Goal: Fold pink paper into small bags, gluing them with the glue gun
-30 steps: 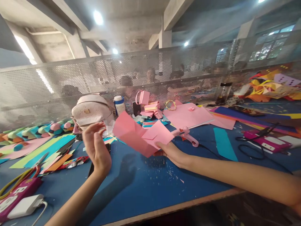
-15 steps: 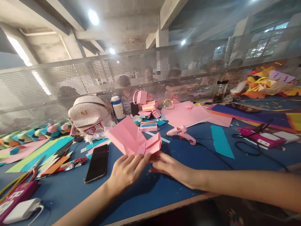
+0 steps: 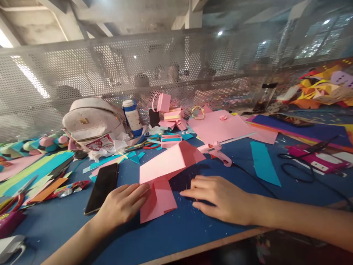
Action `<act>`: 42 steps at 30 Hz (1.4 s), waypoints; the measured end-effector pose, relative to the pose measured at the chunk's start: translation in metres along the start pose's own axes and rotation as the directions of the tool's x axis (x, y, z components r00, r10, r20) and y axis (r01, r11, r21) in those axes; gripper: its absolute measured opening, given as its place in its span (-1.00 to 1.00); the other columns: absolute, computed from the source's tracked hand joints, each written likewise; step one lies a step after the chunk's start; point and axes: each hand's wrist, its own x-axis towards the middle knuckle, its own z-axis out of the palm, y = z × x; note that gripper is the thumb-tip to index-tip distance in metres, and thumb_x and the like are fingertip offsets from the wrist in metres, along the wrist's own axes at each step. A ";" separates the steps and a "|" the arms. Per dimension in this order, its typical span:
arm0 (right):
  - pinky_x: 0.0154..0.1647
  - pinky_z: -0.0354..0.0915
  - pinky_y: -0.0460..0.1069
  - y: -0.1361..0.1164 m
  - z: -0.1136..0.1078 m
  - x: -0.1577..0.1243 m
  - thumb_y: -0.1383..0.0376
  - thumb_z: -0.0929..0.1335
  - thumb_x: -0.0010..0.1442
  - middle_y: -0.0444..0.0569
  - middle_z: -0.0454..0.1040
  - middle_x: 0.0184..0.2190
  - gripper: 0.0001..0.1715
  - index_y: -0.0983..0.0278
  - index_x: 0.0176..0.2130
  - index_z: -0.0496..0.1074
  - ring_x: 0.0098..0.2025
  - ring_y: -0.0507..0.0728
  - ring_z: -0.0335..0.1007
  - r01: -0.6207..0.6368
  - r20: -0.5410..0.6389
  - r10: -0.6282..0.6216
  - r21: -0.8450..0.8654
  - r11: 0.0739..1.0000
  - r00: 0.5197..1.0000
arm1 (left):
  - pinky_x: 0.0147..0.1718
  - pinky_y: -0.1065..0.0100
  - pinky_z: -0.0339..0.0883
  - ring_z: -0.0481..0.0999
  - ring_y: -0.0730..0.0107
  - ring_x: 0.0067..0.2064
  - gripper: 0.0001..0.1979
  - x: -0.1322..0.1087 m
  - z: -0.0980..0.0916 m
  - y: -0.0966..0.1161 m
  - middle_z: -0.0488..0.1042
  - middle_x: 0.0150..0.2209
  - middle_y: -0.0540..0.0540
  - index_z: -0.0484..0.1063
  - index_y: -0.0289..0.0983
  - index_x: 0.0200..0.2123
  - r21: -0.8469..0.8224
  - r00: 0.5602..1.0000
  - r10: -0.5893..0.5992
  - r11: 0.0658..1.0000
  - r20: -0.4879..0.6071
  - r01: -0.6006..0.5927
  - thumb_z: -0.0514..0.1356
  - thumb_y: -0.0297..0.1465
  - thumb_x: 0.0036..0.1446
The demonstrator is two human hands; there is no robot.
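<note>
A folded pink paper sheet (image 3: pixel 164 176) lies on the blue table (image 3: pixel 171 228), its far part raised off the surface. My left hand (image 3: pixel 122 202) rests flat, fingers stretched, with the fingertips pressing the sheet's left edge. My right hand (image 3: pixel 217 197) lies palm down on the table just right of the paper, fingers spread, holding nothing. A black phone (image 3: pixel 102 187) lies left of my left hand.
A pink glue gun (image 3: pixel 216 151) with a black cord sits behind the paper. A pale backpack (image 3: pixel 92 121), a bottle (image 3: pixel 132 116), pink paper boxes (image 3: pixel 171 121), coloured paper strips (image 3: pixel 35 173), a teal strip (image 3: pixel 263 163) and a pink power strip (image 3: pixel 314 158) surround it. A mesh fence stands behind.
The pink sheet came down from the air onto the table. My left hand moved from raised to pressing its left edge; my right hand let go and lies flat beside it.
</note>
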 end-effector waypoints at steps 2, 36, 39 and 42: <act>-0.14 0.27 0.03 0.000 0.011 0.007 0.18 0.22 0.34 0.02 0.53 -0.14 -0.55 0.22 0.17 0.33 -0.10 0.17 0.42 0.022 0.064 -0.016 -0.092 0.995 0.998 | -0.39 0.36 0.37 0.53 0.34 -0.26 -0.69 -0.003 -0.002 0.004 0.59 -0.18 -0.14 0.49 -0.35 -0.16 0.004 0.998 -0.021 1.000 0.061 0.021 -0.06 -0.58 0.29; -0.57 -0.06 0.03 0.003 0.036 0.078 0.56 0.28 0.11 -0.03 0.45 -0.41 -0.68 0.36 -0.12 0.38 -0.44 0.12 0.35 0.163 0.082 -0.142 -0.574 0.803 0.986 | -0.11 0.29 0.47 0.54 0.25 0.00 -0.59 -0.020 -0.009 0.005 0.55 -0.01 -0.20 0.38 -0.38 0.08 -0.155 0.975 -0.042 0.985 0.218 0.077 -0.16 -0.52 0.33; -0.59 -0.04 0.02 0.001 0.038 0.083 0.56 0.27 0.11 -0.01 0.45 -0.37 -0.73 0.34 -0.19 0.40 -0.42 0.12 0.33 0.163 0.073 -0.148 -0.589 0.791 0.986 | -0.18 0.27 0.54 0.58 0.20 -0.05 -0.59 -0.016 -0.006 0.009 0.57 -0.04 -0.24 0.41 -0.43 0.02 -0.137 0.973 -0.033 0.988 0.229 0.066 -0.16 -0.56 0.30; -0.59 -0.02 0.01 0.003 0.036 0.086 0.57 0.26 0.11 0.00 0.44 -0.32 -0.77 0.31 -0.31 0.41 -0.33 0.15 0.32 0.194 0.082 -0.179 -0.574 0.796 0.980 | -0.28 0.27 0.57 0.62 0.16 -0.14 -0.66 -0.012 -0.001 0.014 0.59 -0.12 -0.29 0.44 -0.46 -0.09 -0.116 0.982 -0.065 0.990 0.179 0.086 -0.10 -0.58 0.25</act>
